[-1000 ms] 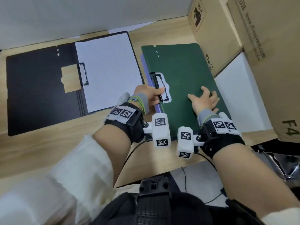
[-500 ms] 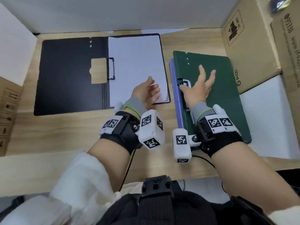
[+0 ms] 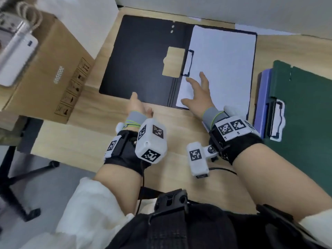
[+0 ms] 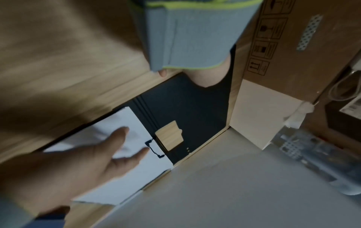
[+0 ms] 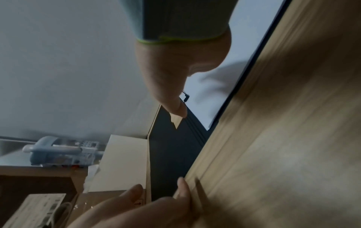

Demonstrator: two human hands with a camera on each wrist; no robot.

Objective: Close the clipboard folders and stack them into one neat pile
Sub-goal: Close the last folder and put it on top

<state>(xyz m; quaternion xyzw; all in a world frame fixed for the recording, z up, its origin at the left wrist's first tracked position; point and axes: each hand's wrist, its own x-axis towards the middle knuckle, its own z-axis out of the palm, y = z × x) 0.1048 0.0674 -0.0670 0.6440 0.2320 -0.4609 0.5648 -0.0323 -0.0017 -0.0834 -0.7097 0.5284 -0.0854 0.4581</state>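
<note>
The black clipboard folder point(image 3: 143, 56) lies open and flat toward the far edge of the tabletop point(image 3: 93, 141), its cover spread to the left and its board to the right; a white sheet point(image 3: 224, 69) covers the board, held under a black wire clip point(image 3: 187, 62) at the fold; a cut-out window in the cover shows the wood beneath. Along the right edge of the tabletop lies the green folder point(image 3: 305, 108), closed, on top of a purple folder point(image 3: 263, 97) whose left strip shows beside it; a white and black clip point(image 3: 276, 119) sits at the left side of that pile; the pile lies just beside the open black one, apart from it.

The right hand point(image 3: 199, 94) reaches over the near left part of the white sheet, its grip spread, fingers straight and fanned, thumb out toward the fold; whether the palm touches the paper I cannot tell; the left wrist view shows the same hand point(image 4: 78, 166) splayed over the sheet short of the clip. The left hand point(image 3: 138, 106) is at the near edge of the black cover, close to its near left corner; its grip is loose, fingers stretched toward the cover's edge and holding nothing; in the right wrist view its fingertips point(image 5: 182, 183) lie at that edge, on the wood.

A cardboard box point(image 3: 53, 72) stands off the left edge of the tabletop.
</note>
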